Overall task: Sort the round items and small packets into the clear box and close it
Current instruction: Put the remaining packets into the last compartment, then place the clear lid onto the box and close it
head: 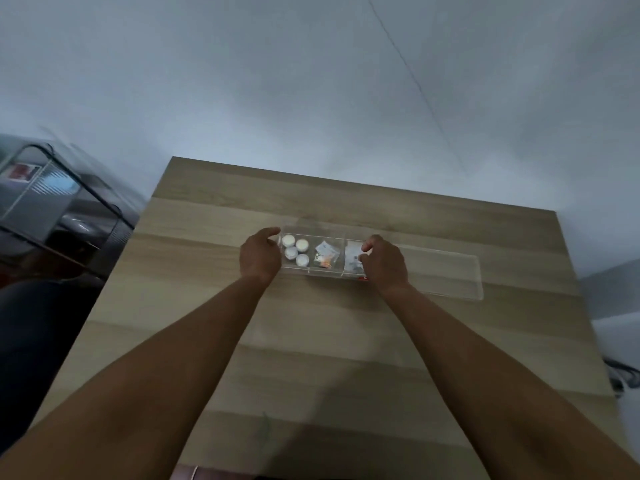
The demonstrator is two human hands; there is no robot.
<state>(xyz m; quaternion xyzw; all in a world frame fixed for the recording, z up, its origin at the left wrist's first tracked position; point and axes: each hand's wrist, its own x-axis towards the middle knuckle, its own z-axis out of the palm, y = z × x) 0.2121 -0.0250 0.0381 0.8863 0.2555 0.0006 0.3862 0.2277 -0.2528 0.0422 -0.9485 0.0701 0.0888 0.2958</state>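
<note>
A clear three-compartment box (323,272) lies across the middle of the wooden table (311,341). Several white round items (295,251) fill its left compartment. Small packets (326,256) sit in the middle compartment, and another pale packet (352,260) is in the right one. My left hand (259,256) cups the box's left end, thumb at the far corner. At the box's right end my right hand (385,264) grips with curled fingers and hides that end. The clear lid (446,271) rests flat on the table just right of my right hand.
A black metal rack (52,202) with boxes stands left of the table. A dark cable (623,372) lies beyond the table's right edge. A pale wall rises behind the table's far edge.
</note>
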